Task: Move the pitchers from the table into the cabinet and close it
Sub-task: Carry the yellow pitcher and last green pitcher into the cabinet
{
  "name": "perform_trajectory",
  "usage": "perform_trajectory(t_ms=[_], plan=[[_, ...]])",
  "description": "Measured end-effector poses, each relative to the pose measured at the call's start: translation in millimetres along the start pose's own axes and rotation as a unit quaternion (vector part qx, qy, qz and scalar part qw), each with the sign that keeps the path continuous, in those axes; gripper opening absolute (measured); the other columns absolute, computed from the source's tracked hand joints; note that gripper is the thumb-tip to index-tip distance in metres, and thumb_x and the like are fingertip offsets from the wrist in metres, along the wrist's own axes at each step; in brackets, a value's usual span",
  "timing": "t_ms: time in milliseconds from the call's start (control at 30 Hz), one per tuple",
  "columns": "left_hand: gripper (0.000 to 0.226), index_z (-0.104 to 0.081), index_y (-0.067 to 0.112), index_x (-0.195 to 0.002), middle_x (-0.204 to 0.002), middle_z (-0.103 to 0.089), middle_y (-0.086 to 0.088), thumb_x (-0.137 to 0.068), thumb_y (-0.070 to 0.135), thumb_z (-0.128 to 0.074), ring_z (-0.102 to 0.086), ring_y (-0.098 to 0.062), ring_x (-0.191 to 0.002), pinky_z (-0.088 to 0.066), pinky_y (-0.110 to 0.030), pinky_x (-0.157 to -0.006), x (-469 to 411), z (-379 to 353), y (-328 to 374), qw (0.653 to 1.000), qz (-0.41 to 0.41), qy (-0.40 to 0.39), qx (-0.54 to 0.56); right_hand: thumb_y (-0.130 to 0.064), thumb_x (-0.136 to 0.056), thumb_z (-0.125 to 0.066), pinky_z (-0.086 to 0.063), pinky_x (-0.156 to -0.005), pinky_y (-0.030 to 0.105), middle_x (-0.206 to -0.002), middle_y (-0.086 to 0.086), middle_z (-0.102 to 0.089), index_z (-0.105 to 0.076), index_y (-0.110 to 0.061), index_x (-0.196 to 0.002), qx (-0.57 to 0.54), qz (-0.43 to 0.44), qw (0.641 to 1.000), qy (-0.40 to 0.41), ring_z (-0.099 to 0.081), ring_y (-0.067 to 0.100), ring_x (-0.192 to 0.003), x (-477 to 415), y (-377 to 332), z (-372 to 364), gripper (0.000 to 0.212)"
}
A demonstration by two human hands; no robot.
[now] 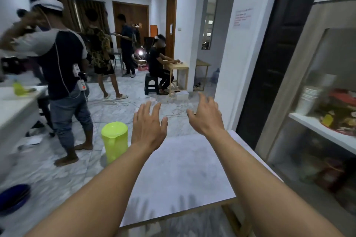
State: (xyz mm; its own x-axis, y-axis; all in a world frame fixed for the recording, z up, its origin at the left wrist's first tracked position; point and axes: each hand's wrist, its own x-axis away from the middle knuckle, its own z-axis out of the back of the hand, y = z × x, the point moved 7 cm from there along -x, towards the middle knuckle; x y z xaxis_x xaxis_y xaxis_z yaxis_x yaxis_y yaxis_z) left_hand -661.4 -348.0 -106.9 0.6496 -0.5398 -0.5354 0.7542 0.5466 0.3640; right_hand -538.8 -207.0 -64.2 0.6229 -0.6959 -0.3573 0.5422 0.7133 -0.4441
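Both hands are stretched out ahead with fingers spread and nothing in them. The left hand (148,127) hovers over the far left part of the desk (183,169), palm down, and the right hand (207,116) floats beyond the desk's far edge, well apart from the left. Neither touches anything.

Just beside the left hand, at the desk's far left corner, stands a lime-green pitcher (114,140), upright, its lid on and what looks like its handle facing the camera. Whether its base sits fully on the desk or partly past the corner is hard to tell, since the forearm covers that edge. The rest of the desk top is bare. To the right stands the cabinet (300,75), its front glazed; white stacked containers (309,100) and a patterned tray (341,119) show on a shelf (323,131) inside. The blur keeps me from telling whether its door is open or closed.

Farther off on the left, a second green pitcher-like shape (18,88) rests on a white counter (17,102), too smeared to be sure of. People (63,67) stand and sit in the room beyond.

As I read it, the reach for the near pitcher is the step in hand. The next move calls for the left hand to swing left, close on the handle or body, lift it clear and carry it right to a free spot on the cabinet shelf.
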Motion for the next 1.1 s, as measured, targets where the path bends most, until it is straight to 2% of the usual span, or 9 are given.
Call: perform_trajectory(t_ms=[133,333,500,700,867,967,1033,1100], plan=[[0.056,-0.038,0.018,-0.147,-0.152,-0.036,-0.015,-0.096,0.041,-0.046,-0.025,-0.034,-0.143,-0.022,-0.046,-0.116,9.9,-9.5,-67.8,0.999,0.049,0.000,-0.015,-0.039,-0.096,-0.054,-0.037,-0.109,0.055,-0.151,0.017,-0.038,-0.025,-0.018,-0.154,-0.023,0.009,0.998,-0.050,-0.035,0.037,-0.139,-7.3,-32.1,-73.6,0.068],[0.056,-0.044,0.011,-0.141,-0.144,-0.043,-0.021,-0.093,0.039,-0.048,-0.033,-0.041,-0.136,-0.029,-0.053,-0.112,14.0,-39.1,-164.4,0.990,0.138,0.005,-0.019,-0.039,-0.096,-0.052,-0.036,-0.110,0.054,-0.152,0.016,-0.037,-0.025,-0.018,-0.153,-0.022,0.031,0.991,-0.129,-0.036,0.038,-0.138,-17.7,-67.6,-186.3,0.066],[0.063,-0.032,0.010,-0.147,-0.149,-0.036,-0.018,-0.094,0.039,-0.051,-0.030,-0.036,-0.138,-0.029,-0.050,-0.113,9.8,-78.0,-223.2,0.977,0.214,-0.005,0.017,-0.035,-0.093,-0.055,-0.040,-0.106,0.053,-0.146,0.014,-0.041,-0.029,-0.017,-0.151,-0.054,0.026,0.981,-0.184,-0.040,0.038,-0.134,-31.8,-74.3,-273.5,0.065],[0.078,-0.016,0.013,-0.154,-0.155,-0.027,-0.013,-0.093,0.043,-0.054,-0.028,-0.032,-0.140,-0.029,-0.046,-0.111,12.5,-134.3,-273.6,0.940,0.328,-0.013,0.092,-0.035,-0.095,-0.058,-0.043,-0.101,0.048,-0.143,0.014,-0.042,-0.029,-0.015,-0.149,-0.111,-0.041,0.971,-0.209,-0.044,0.036,-0.131,-43.8,-55.1,-355.4,0.064],[0.074,-0.029,0.019,-0.148,-0.148,-0.039,-0.009,-0.087,0.044,-0.063,-0.042,-0.031,-0.132,-0.040,-0.044,-0.103,21.7,-173.4,-299.6,0.894,0.423,0.024,0.148,-0.041,-0.089,-0.065,-0.048,-0.096,0.051,-0.136,0.009,-0.050,-0.034,-0.018,-0.137,-0.147,-0.148,0.957,-0.201,-0.050,0.035,-0.124,-46.3,-26.0,-403.0,0.062],[0.064,-0.045,0.021,-0.131,-0.125,-0.059,-0.006,-0.079,0.052,-0.067,-0.056,-0.030,-0.114,-0.049,-0.045,-0.092,24.1,-190.1,-314.1,0.867,0.466,0.043,0.174,-0.041,-0.086,-0.068,-0.051,-0.092,0.049,-0.127,0.008,-0.058,-0.042,-0.018,-0.126,-0.182,-0.197,0.940,-0.210,-0.056,0.034,-0.118,-49.2,-14.9,-431.9,0.053],[0.052,-0.054,0.020,-0.117,-0.107,-0.065,-0.004,-0.078,0.053,-0.065,-0.060,-0.030,-0.101,-0.050,-0.043,-0.083,23.2,-197.9,-320.2,0.860,0.472,0.041,0.189,-0.041,-0.086,-0.068,-0.053,-0.089,0.047,-0.118,0.007,-0.064,-0.050,-0.018,-0.119,-0.216,-0.216,0.927,-0.217,-0.061,0.032,-0.111,-49.1,-10.8,-446.9,0.044],[0.040,-0.061,0.019,-0.108,-0.103,-0.067,-0.006,-0.083,0.050,-0.060,-0.060,-0.031,-0.095,-0.050,-0.041,-0.079,21.4,-204.6,-324.8,0.862,0.467,0.035,0.193,-0.039,-0.088,-0.067,-0.053,-0.085,0.042,-0.108,0.006,-0.068,-0.056,-0.016,-0.112,-0.244,-0.233,0.915,-0.222,-0.064,0.030,-0.103,-48.2,-9.1,-459.5,0.035]])
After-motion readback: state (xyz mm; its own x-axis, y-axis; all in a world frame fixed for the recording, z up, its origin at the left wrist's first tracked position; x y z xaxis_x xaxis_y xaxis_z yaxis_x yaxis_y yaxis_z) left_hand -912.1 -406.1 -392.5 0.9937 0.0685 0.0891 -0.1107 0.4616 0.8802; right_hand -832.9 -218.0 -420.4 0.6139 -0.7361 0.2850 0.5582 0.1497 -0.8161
